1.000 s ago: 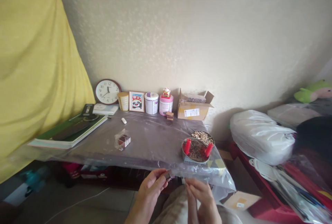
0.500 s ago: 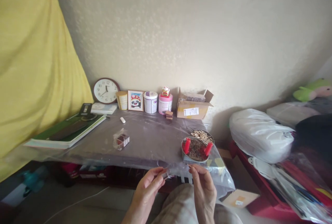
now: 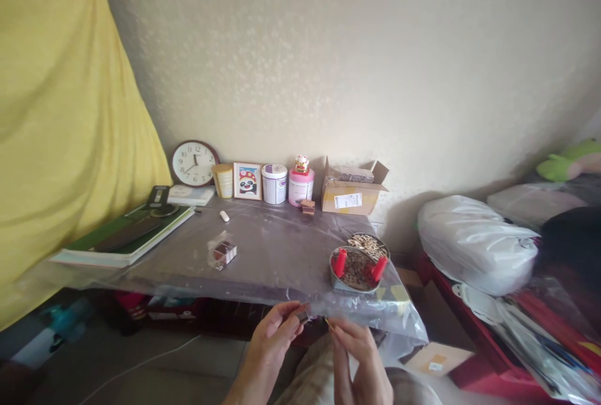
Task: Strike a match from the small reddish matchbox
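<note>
Legible writing: Arabic numerals on the round clock [image 3: 193, 164], far left. I see print on the white tub [image 3: 274, 186] and the label [image 3: 348, 201] of the open carton [image 3: 355, 197], but it is too small to read. Surface: a dark table [image 3: 267, 242] under a clear plastic sheet [image 3: 164, 278] that overhangs the near edge. Room: pale mottled wall [image 3: 300, 67] behind; yellow curtain [image 3: 61, 111] at left; knotted white bag [image 3: 474, 245] at right. Near right on the table, a tin [image 3: 346, 285] of brown grains carries two red stubs, one upright, one leaning. Near centre, at the table's edge, the person's left hand [image 3: 278, 333] pinches a small brown box [image 3: 304, 315], darker along one side; the right hand [image 3: 359, 345], just beside it, pinches a thin yellowish stick [image 3: 329, 324]. The two objects appear apart.
</note>
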Motion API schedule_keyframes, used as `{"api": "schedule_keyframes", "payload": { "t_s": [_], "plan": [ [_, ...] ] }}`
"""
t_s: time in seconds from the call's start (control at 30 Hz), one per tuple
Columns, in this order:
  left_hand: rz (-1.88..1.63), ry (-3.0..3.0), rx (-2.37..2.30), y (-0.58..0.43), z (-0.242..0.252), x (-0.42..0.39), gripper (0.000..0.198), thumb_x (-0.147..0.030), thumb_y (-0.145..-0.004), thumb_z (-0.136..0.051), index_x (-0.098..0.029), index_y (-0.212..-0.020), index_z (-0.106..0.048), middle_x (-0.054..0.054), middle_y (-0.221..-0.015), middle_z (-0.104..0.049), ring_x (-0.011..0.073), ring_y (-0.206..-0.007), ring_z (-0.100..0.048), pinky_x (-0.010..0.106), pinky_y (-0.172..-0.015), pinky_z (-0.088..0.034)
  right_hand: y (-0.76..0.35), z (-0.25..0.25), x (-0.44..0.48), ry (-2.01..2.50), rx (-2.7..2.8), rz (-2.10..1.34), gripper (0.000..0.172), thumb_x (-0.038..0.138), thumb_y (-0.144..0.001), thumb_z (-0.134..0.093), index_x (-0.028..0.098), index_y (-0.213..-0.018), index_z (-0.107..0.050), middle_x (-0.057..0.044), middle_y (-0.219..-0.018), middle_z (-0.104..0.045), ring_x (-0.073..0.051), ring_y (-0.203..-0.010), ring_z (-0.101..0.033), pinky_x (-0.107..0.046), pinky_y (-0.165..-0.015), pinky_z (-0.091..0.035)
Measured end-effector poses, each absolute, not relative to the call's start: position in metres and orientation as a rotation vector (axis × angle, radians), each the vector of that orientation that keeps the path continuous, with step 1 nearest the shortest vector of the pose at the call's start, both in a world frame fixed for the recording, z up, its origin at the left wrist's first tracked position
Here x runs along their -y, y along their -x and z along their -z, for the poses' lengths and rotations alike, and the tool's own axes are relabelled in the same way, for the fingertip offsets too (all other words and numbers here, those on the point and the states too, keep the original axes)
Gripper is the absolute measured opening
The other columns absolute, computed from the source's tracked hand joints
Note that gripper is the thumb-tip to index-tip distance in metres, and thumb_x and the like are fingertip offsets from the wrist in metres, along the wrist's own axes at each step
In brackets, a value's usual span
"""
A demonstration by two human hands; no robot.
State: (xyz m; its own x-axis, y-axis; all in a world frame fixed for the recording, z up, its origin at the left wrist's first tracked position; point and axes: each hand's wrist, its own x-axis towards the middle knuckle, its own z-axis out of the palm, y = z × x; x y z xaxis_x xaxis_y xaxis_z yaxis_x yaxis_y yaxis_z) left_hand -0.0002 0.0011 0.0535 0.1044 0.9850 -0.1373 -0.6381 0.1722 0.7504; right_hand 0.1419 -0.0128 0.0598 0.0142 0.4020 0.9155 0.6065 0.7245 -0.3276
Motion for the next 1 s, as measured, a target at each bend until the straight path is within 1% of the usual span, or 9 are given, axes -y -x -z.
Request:
{"api": "schedule_keyframes", "payload": {
  "t_s": [0.07, 0.17, 0.3, 0.47, 0.6, 0.8, 0.9, 0.93, 1.0],
  "plan": [
    [-1.311, -0.612, -0.731, 0.0, -0.054, -0.001, 0.028, -0.036, -0.069, -0.079, -0.02, -0.091, -0.073, 0.004, -0.089, -0.074, 0.0176, -0.092, -0.062, 0.031, -0.087, -0.043, -0.144, -0.052, 0.008, 0.805, 1.629, 0.207, 0.023, 0.009, -0.087, -0.056, 0.022, -0.105, -0.061, -0.005, -0.093, -0.071, -0.016, -0.085, -0.068, -0.026, -0.072, -0.055],
    [-1.311, -0.668, -0.752, 0.001, -0.057, 0.001, 0.034, -0.041, -0.068, -0.079, -0.02, -0.094, -0.073, 0.006, -0.096, -0.074, 0.0211, -0.098, -0.06, 0.034, -0.089, -0.042, -0.153, -0.031, -0.007, 1.035, 1.714, 0.165, 0.015, 0.018, -0.094, -0.049, 0.022, -0.098, -0.063, -0.003, -0.088, -0.071, -0.014, -0.08, -0.069, -0.024, -0.074, -0.055],
    [-1.313, -0.652, -0.802, 0.004, -0.056, 0.003, 0.036, -0.043, -0.068, -0.079, -0.019, -0.095, -0.073, 0.009, -0.103, -0.074, 0.0239, -0.104, -0.059, 0.037, -0.094, -0.04, -0.17, -0.011, -0.021, 1.242, 1.428, -0.125, 0.013, 0.029, -0.093, -0.054, 0.022, -0.099, -0.063, -0.004, -0.1, -0.069, -0.015, -0.095, -0.066, -0.025, -0.087, -0.05],
    [-1.285, -0.65, -0.776, 0.006, -0.055, 0.001, 0.029, -0.038, -0.072, -0.076, -0.02, -0.095, -0.073, 0.008, -0.105, -0.074, 0.0229, -0.106, -0.059, 0.036, -0.095, -0.039, -0.172, -0.02, -0.016, 1.226, 1.059, -0.557, 0.023, 0.042, -0.083, -0.066, 0.022, -0.095, -0.067, -0.002, -0.098, -0.07, -0.015, -0.091, -0.064, -0.023, -0.086, -0.048],
    [-1.236, -0.727, -0.699, 0.008, -0.062, 0.004, 0.026, -0.034, -0.076, -0.072, -0.023, -0.1, -0.072, 0.008, -0.11, -0.073, 0.0236, -0.115, -0.057, 0.034, -0.095, -0.04, -0.166, -0.028, -0.01, 1.191, 0.87, -0.773, 0.03, 0.048, -0.075, -0.073, 0.022, -0.091, -0.069, -0.001, -0.095, -0.071, -0.016, -0.087, -0.064, -0.024, -0.084, -0.049],
    [-1.168, -0.803, -0.561, 0.011, -0.059, 0.008, 0.029, -0.029, -0.079, -0.069, -0.024, -0.108, -0.071, 0.009, -0.119, -0.071, 0.0244, -0.117, -0.057, 0.035, -0.098, -0.041, -0.151, -0.042, -0.002, 1.176, 0.946, -1.02, 0.026, 0.049, -0.082, -0.065, 0.027, -0.096, -0.065, 0.001, -0.106, -0.07, -0.016, -0.099, -0.064, -0.024, -0.093, -0.047],
    [-1.173, -0.794, -0.571, 0.01, -0.055, 0.007, 0.025, -0.03, -0.081, -0.068, -0.023, -0.105, -0.072, 0.009, -0.122, -0.069, 0.0253, -0.118, -0.056, 0.037, -0.098, -0.042, -0.143, -0.044, 0.001, 1.064, 0.98, -1.107, 0.02, 0.046, -0.087, -0.061, 0.027, -0.094, -0.063, 0.002, -0.1, -0.071, -0.016, -0.092, -0.068, -0.024, -0.085, -0.053],
    [-1.192, -0.777, -0.59, 0.009, -0.054, 0.007, 0.023, -0.03, -0.081, -0.068, -0.023, -0.103, -0.072, 0.008, -0.121, -0.069, 0.025, -0.117, -0.056, 0.037, -0.097, -0.043, -0.141, -0.042, 0.002, 1.043, 1.02, -1.072, 0.019, 0.045, -0.088, -0.06, 0.027, -0.094, -0.063, 0.001, -0.098, -0.072, -0.016, -0.089, -0.069, -0.024, -0.081, -0.055],
    [-1.254, -0.73, -0.645, 0.007, -0.053, 0.006, 0.019, -0.03, -0.081, -0.069, -0.024, -0.098, -0.072, 0.006, -0.116, -0.071, 0.023, -0.111, -0.059, 0.035, -0.093, -0.046, -0.139, -0.039, 0.003, 1.065, 1.147, -0.81, 0.017, 0.04, -0.089, -0.059, 0.025, -0.095, -0.064, -0.001, -0.095, -0.073, -0.017, -0.082, -0.071, -0.024, -0.072, -0.058]
  ]
}}
